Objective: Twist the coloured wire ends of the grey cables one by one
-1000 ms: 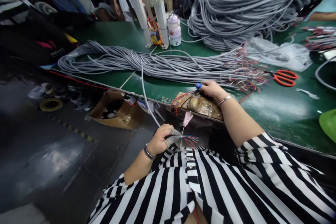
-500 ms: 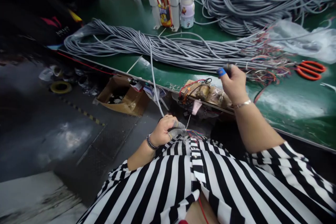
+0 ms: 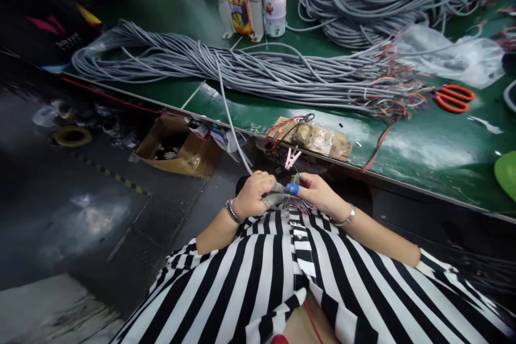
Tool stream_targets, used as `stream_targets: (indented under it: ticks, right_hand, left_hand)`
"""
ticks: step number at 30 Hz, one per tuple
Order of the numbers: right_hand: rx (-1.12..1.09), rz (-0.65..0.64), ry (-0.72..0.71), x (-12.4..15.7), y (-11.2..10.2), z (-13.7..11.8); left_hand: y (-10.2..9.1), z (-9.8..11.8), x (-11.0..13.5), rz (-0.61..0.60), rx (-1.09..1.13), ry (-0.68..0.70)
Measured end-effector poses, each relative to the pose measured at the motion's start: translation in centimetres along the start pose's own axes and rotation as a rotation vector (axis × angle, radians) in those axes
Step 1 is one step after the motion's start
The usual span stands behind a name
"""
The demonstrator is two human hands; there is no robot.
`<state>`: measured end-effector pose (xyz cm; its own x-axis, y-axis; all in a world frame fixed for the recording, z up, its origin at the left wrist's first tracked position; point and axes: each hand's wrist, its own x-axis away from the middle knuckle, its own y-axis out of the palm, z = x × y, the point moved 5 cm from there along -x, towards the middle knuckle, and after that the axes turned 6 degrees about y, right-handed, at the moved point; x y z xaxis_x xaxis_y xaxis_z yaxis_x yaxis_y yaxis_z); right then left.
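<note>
My left hand (image 3: 255, 194), with grey wraps on its thumb and finger, is closed on the end of a grey cable (image 3: 230, 118) in front of my striped shirt. That cable runs up to a bundle of grey cables (image 3: 242, 70) on the green bench. Thin coloured wires (image 3: 300, 205) stick out just right of the left fingertips. My right hand (image 3: 320, 194), blue tape on its thumb, is pinched shut against the left fingertips; what lies between its fingers is hidden. A pink clip (image 3: 292, 158) sits just beyond the hands at the bench edge.
A wooden block (image 3: 318, 140) with tape and wires lies on the bench edge. Orange-handled scissors (image 3: 454, 98) lie by the stripped cable ends. A bottle (image 3: 274, 5), a large cable coil (image 3: 387, 0) and a plastic bag (image 3: 451, 59) are behind. A cardboard box (image 3: 181, 148) stands below.
My right hand has come down and left from above the bench to meet my left hand. My left hand stays on the cable. The view has shifted slightly.
</note>
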<state>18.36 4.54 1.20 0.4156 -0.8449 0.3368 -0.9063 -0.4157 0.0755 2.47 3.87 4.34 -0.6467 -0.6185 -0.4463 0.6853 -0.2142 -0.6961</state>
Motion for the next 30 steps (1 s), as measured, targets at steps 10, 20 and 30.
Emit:
stream_targets:
  ticks: [10, 20, 30]
  right_hand:
    - [-0.231, 0.302, -0.199, 1.7, -2.8, -0.1]
    - [0.056, 0.037, -0.309, -0.3, 4.2, -2.5]
    - [0.282, 0.020, -0.485, -0.1, 2.9, -2.4]
  left_hand:
    - [-1.8, -1.5, 3.8, 0.463, 0.443, -0.323]
    - [-1.1, 0.1, 3.2, 0.774, 0.137, -0.334]
    - [-1.4, -1.1, 2.0, 0.076, 0.200, -0.214]
